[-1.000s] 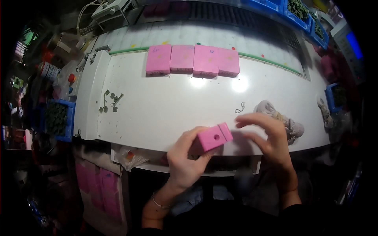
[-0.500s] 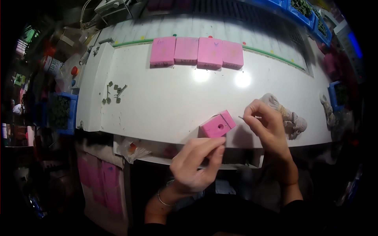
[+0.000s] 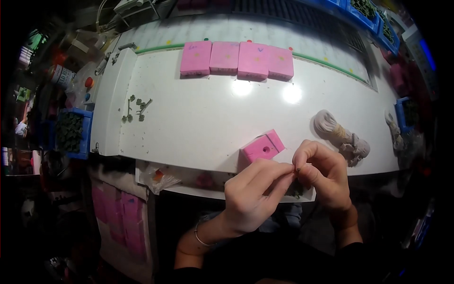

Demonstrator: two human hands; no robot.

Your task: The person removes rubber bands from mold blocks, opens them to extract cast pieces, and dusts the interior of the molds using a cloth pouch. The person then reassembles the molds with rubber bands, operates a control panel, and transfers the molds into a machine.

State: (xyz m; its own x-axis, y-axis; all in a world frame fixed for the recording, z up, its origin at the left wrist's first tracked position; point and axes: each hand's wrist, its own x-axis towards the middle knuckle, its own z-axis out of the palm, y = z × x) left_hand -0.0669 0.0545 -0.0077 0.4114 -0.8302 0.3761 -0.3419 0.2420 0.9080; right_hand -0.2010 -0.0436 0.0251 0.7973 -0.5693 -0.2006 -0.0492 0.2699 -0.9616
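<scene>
My left hand [image 3: 253, 194] and my right hand [image 3: 324, 175] meet just above the table's front edge, fingertips pinched together. A tiny dark bit [image 3: 297, 170] shows between them, too small to name. Just beyond my left fingers lies a pink foam block [image 3: 257, 150] with a round hole and a dark line across its right end; my left hand hides its near part. Under my hands, a little green plant matter [image 3: 297, 193] shows in the open drawer [image 3: 307, 194]. A bundle of pale cloth strips [image 3: 340, 135] lies beyond my right hand.
Several pink blocks [image 3: 224, 57] stand in a row at the back of the white table [image 3: 189, 113]. Cut green sprigs [image 3: 140, 109] lie at the left. Blue crates of greenery [image 3: 75, 135] flank the table, and pink pads [image 3: 120, 220] hang below left.
My left hand has moved right and slightly up to meet my right hand, which has come down a little. The thin dark piece at my right fingertips is now mostly hidden.
</scene>
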